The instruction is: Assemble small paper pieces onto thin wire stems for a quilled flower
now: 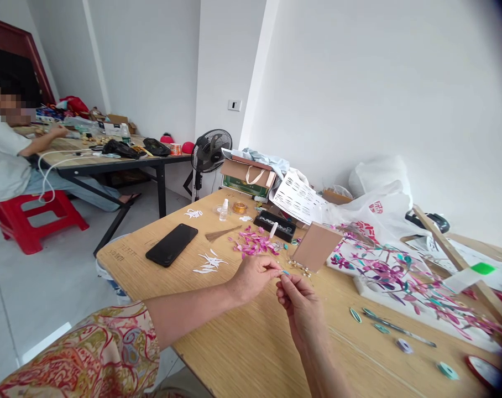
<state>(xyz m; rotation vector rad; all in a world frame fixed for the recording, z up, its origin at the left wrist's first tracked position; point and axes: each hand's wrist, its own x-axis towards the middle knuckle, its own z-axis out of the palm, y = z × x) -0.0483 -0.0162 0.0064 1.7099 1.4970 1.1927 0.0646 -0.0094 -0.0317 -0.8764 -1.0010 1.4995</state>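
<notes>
My left hand (251, 278) is closed in a pinch above the wooden table, its fingertips meeting those of my right hand (299, 301). Between them shows a small blue-green piece (285, 272), too small to make out its kind. My right hand is also pinched, thumb against forefinger, at that same piece. Just beyond the hands lies a heap of pink and purple petals (257, 241). White petal-shaped cutouts (209, 262) are spread left of them, and gold beads (303, 270) sit near a brown card (317, 246).
A black phone (172, 244) lies at the left. Purple flower sprays (400, 276) rest on white foam at the right, near tweezers (400, 328) and tape rolls (446, 371). Bags and boxes line the wall, with a fan (212, 152) behind. Another person (10, 149) sits at a far table.
</notes>
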